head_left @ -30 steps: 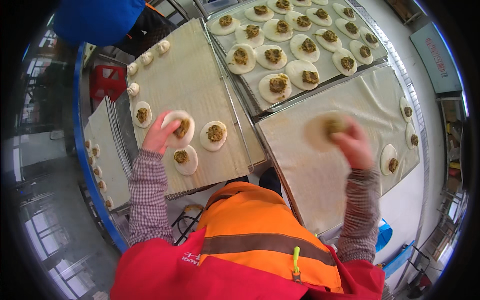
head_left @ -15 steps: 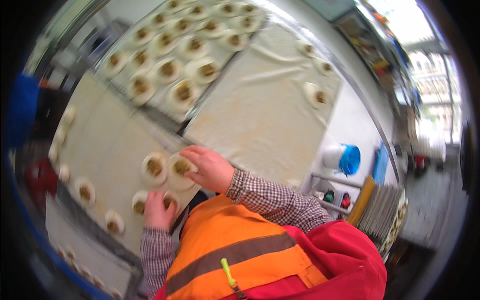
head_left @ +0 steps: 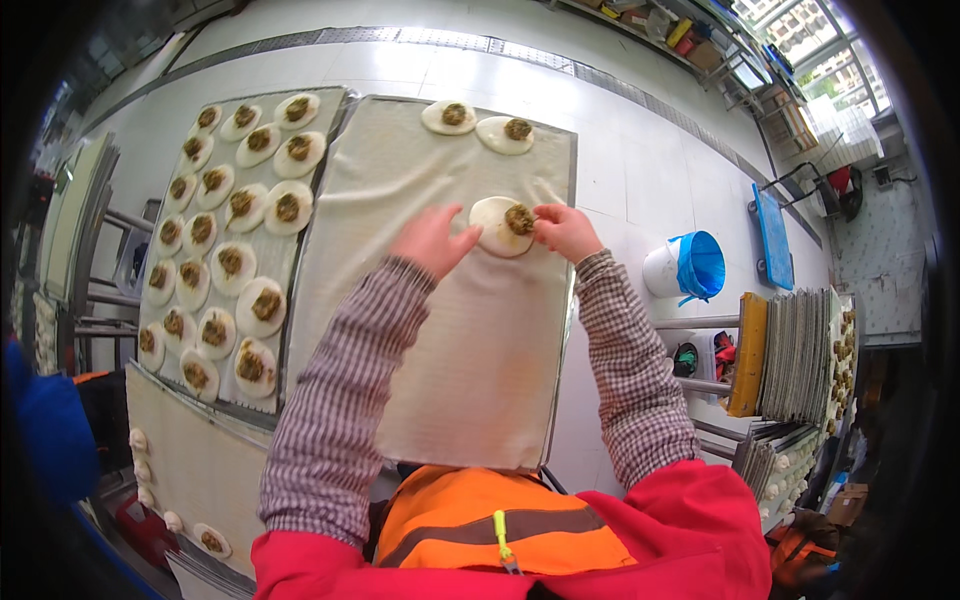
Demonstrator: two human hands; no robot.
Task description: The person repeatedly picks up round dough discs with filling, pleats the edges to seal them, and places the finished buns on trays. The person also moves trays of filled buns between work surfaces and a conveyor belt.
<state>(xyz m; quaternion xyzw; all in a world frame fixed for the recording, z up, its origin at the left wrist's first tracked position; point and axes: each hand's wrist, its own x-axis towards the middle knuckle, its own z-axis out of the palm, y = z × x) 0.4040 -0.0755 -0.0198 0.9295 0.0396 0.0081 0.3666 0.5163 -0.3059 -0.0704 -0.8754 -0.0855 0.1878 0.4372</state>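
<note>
On the cloth-lined middle tray lies a pale flat dough round with a brown-green clump of filling off-centre to its right. My right hand has its fingers drawn together at the dough's right edge, touching beside the filling. My left hand is at the dough's left side, fingers apart and slightly blurred, the thumb pointing toward it; nothing shows in its grasp. Two more filled dough rounds lie at the tray's far end.
A tray of several filled dough rounds adjoins on the left. Another tray at lower left carries dough pieces along its edge. To the right are a white bucket with a blue liner, a blue trolley and a rack of stacked trays.
My view has swung and steadied. Both hands have left the dough rounds on the lower-left tray and are now over the middle tray, around a single filled round.
</note>
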